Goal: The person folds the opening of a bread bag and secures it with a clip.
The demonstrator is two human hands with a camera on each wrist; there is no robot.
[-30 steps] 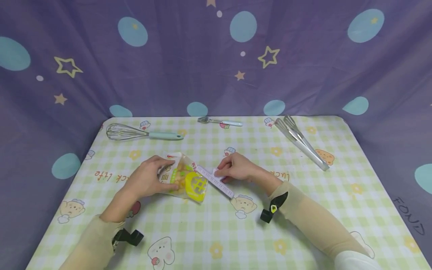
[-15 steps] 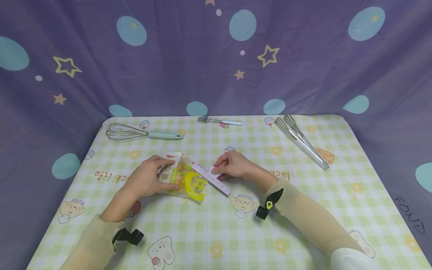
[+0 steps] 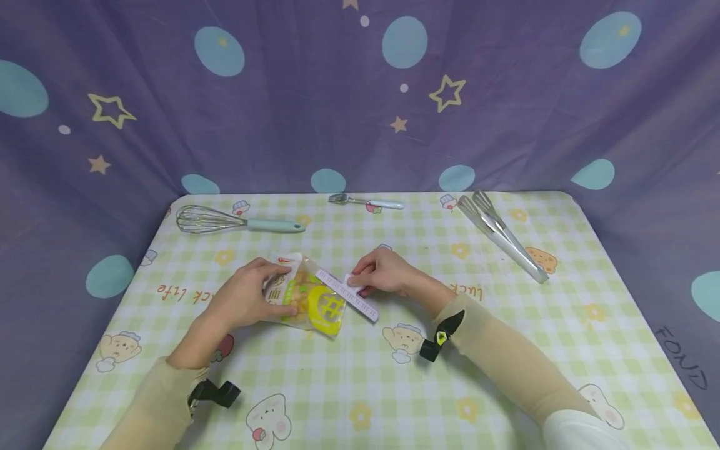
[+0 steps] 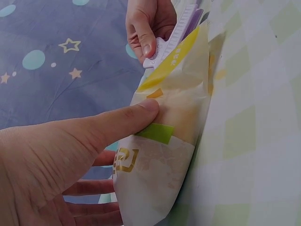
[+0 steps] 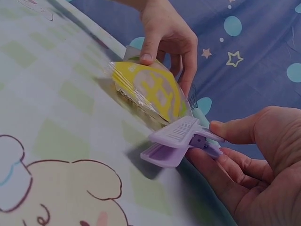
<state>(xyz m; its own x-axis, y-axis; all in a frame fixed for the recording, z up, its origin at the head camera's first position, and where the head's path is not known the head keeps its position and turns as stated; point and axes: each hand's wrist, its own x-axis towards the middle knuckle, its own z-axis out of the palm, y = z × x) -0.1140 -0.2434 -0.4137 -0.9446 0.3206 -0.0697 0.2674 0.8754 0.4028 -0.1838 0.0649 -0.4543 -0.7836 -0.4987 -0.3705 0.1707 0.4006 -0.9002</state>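
Note:
My left hand point(image 3: 239, 297) grips a clear and yellow snack bag point(image 3: 329, 315) by its left end, thumb on the near side. Pale round pieces show through the plastic. Thumb and fingers of my right hand point(image 3: 388, 275) pinch the tab of a long lilac bag clip point(image 3: 362, 304), ruled with marks along its top. In the right wrist view the clip point(image 5: 171, 134) has its jaws spread, and its far end overlaps the right edge of the bag point(image 5: 150, 89). The left wrist view has the clip point(image 4: 178, 35) just beyond the bag's yellow end point(image 4: 169, 70).
Behind the bag lie a whisk point(image 3: 242, 223) with a mint handle at left and a small fork point(image 3: 365, 202) at the back middle. Metal tongs point(image 3: 503, 237) rest at the back right. A purple curtain point(image 3: 360, 125) rises behind the checked tablecloth point(image 3: 337, 387).
My right hand has moved left with the bag clip, bringing the clip from the bag's right side over its right edge. The left hand and the bag have stayed in place.

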